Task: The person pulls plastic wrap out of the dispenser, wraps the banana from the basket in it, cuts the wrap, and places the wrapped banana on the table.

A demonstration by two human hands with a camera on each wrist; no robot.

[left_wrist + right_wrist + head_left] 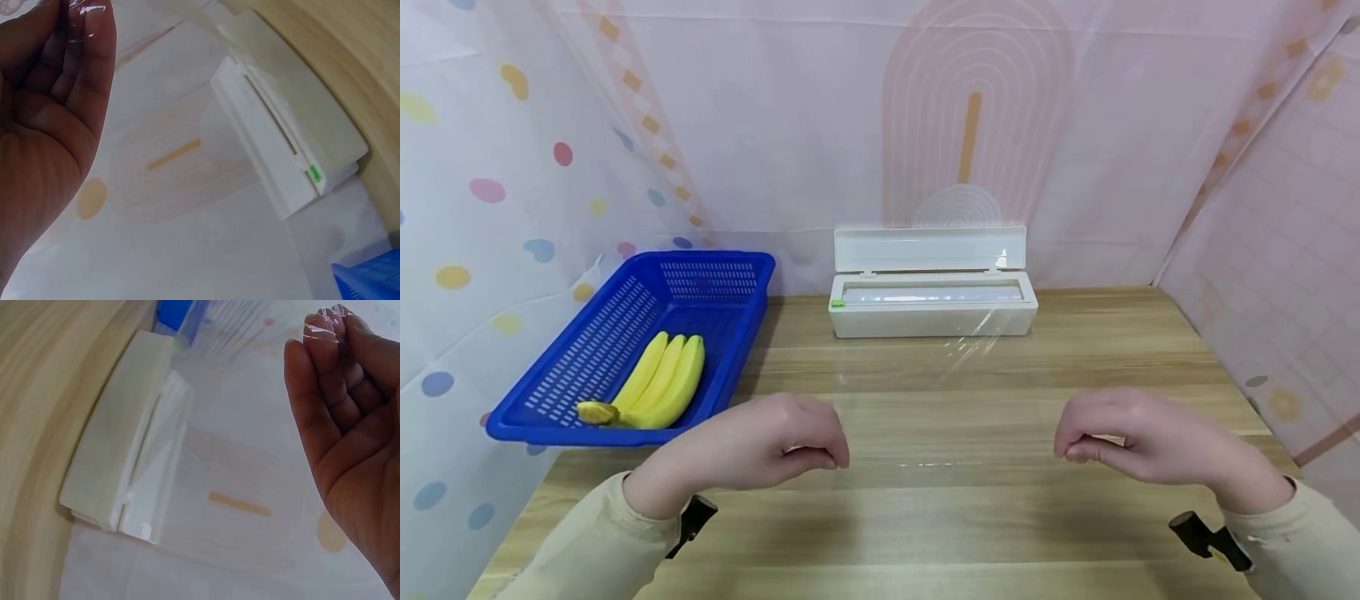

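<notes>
— Where did the clear film (940,463) lie from the hands?
— Between them. The left hand (763,442) pinched one side with thumb and fingers, the right hand (1138,437) the other, so the near edge ran straight across from fingertips to fingertips, above the table (955,533).
— And which hand was nearer to it?
— Neither; both gripped it. From that edge the film stretched ahead of the hands, its glints reaching the front of the white box (932,321). Whether it was joined to the roll inside could not be told.
— How did the box lie?
— Beyond both hands, its long axis parallel to the line between them, its left end about straight ahead of the left fingertips. Neither hand was clearly nearer to it.
— What else was near?
— The blue basket (587,436), outward of and ahead of the left hand, much nearer to that one than to the right.
— And the count?
— One sheet of film, two hands, one box with one raised lid (930,249) and one green piece (838,303), one basket, and in it one bunch of three bananas (658,383).
</notes>
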